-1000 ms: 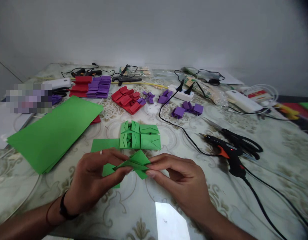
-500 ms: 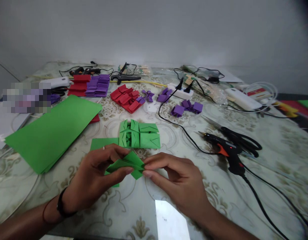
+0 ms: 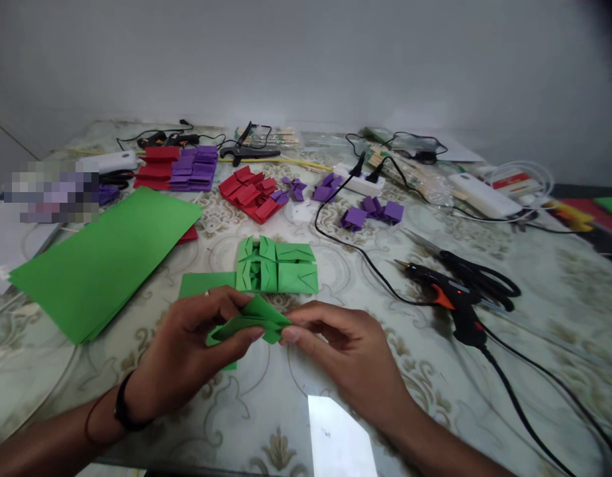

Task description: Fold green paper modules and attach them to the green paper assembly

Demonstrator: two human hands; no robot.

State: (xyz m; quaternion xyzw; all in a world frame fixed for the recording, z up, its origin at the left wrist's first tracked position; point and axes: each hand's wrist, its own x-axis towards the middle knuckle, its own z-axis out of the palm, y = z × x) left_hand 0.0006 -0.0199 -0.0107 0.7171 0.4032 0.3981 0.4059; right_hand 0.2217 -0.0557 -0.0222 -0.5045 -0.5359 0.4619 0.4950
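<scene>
Green folded paper piece (image 3: 251,321), head view, item 1: we are pinching it between both hands just above the table (image 3: 435,411), near its front edge. Our left hand (image 3: 187,358) is gripping the piece's left side, thumb on top and fingers curled beneath, so the folds are staying flat. Our right hand (image 3: 346,351) is nipping the right tip between thumb and forefinger, its other fingers tucked under. We are judging this 2-sided grip as a way of keeping the creases tight.

Item 2: a flat green sheet (image 3: 201,283) is lying partly under our left hand.

Item 3: finished green folded units (image 3: 279,268) are sitting in a tidy block just beyond our hands, apart from the held piece, likely parked within easy reach.

Item 4: a stack of green sheets (image 3: 102,262) is resting to the left, well apart.

Item 5: red folded pieces (image 3: 251,193) and purple folded pieces (image 3: 370,213) are lying farther back, sorted by colour.

Item 6: a glue gun (image 3: 450,301) and scissors (image 3: 477,278) are lying to the right, the black cord (image 3: 350,245) trailing back to a power strip (image 3: 358,185).

Open room: we are seeing bare cloth in front of and between our wrists; rightward the cord and gun are crowding the way.
</scene>
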